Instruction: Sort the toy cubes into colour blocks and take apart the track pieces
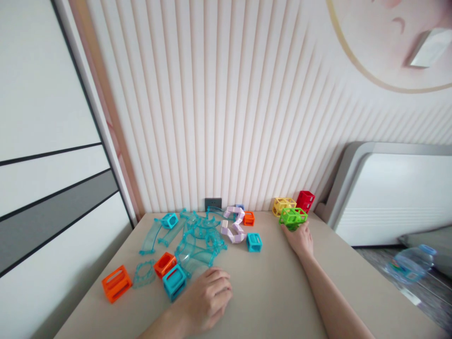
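Observation:
At the right of the table, my right hand [302, 239] is closed on a pair of joined green open-frame cube blocks [293, 216]. Right behind these are joined yellow frame blocks [283, 205] and stacked red ones [305, 201] by the wall. My left hand [213, 294] rests on the tabletop with its fingers curled together, and nothing shows in them. Nearest to it is a blue cube block [174, 282], with an orange cube block [165, 265] just behind. Clear teal track pieces [196, 254] lie heaped beyond the left hand.
A lilac segmented toy [236, 226] stands mid-table, near a blue cube [254, 242] and an orange cube [249, 218]. Another orange block [117, 283] sits far left. A ribbed wall [226, 103] backs the table [268, 292]. A plastic bottle [413, 263] lies beyond its right edge.

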Action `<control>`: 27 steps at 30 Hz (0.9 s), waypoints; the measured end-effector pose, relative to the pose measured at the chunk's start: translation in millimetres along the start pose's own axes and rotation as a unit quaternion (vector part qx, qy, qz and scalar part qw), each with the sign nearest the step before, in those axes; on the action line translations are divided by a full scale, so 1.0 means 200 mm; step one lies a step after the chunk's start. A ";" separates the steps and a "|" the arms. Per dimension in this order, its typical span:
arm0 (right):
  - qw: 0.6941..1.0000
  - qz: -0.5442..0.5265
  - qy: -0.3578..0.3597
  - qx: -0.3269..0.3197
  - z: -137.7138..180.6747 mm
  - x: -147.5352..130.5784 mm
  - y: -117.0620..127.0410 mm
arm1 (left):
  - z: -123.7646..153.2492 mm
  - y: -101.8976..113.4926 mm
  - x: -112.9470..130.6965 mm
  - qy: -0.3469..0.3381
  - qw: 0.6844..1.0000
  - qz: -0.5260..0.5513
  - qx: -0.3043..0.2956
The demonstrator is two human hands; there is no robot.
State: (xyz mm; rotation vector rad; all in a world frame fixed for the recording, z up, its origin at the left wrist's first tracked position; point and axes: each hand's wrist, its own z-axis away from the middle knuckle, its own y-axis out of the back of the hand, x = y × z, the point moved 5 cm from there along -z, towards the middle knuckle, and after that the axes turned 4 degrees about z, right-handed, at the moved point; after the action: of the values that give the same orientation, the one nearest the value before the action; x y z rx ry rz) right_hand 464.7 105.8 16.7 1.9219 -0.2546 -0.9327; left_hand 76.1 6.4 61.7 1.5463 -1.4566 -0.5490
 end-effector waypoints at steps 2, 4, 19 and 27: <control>1.000 0.000 0.001 0.007 0.02 0.00 0.01 | 0.01 0.00 -0.01 0.008 1.000 -0.002 -0.003; 1.000 0.002 0.000 0.015 0.05 -0.01 0.02 | 0.01 -0.01 -0.02 0.015 1.000 -0.004 -0.006; 0.910 -0.118 0.398 0.000 0.63 -0.50 0.01 | 0.03 -0.06 -0.03 0.010 0.998 -0.039 -0.052; 0.893 -0.093 0.441 0.018 0.66 -0.53 0.05 | 0.04 -0.08 -0.03 -0.009 0.997 -0.060 -0.051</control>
State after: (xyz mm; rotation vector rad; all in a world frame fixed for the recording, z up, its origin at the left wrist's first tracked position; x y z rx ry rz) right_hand 301.7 67.4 43.4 2.2259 0.4573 -0.0903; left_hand 77.4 8.6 43.0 1.5582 -1.3332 -0.6995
